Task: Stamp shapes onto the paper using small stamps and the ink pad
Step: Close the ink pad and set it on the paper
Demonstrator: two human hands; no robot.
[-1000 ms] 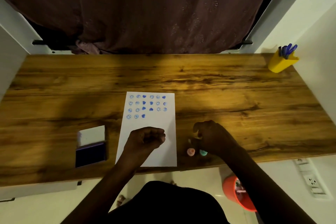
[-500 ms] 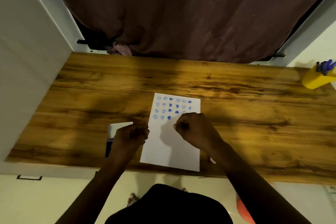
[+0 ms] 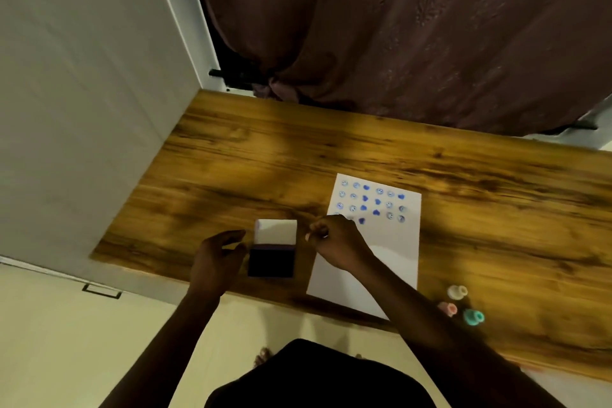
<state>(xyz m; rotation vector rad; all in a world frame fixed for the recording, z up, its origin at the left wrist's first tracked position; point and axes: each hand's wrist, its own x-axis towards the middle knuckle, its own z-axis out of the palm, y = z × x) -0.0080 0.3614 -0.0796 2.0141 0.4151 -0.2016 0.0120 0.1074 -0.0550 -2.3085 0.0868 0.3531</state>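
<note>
A white paper (image 3: 387, 248) lies on the wooden table (image 3: 265, 162), its upper part covered with several blue smiley and heart prints. Left of it sits the ink pad (image 3: 272, 261), open, with its white lid (image 3: 276, 230) folded back. My left hand (image 3: 217, 258) rests beside the pad's left edge, fingers curled and apart, holding nothing. My right hand (image 3: 337, 242) hovers at the paper's left edge, just right of the lid, fingers pinched on a small stamp that is mostly hidden. Three more stamps, white (image 3: 457, 291), pink (image 3: 448, 309) and teal (image 3: 474, 316), stand near the front right.
A dark curtain (image 3: 397, 26) hangs behind the table and a white wall panel (image 3: 82, 93) stands at its left end. The table's front edge runs close under my arms, with cream floor (image 3: 66, 341) below.
The view has swung left. My right hand left the stamps at the right, crossed the paper with a stamp and now sits near the ink pad. My left hand moved off the paper to the pad.
</note>
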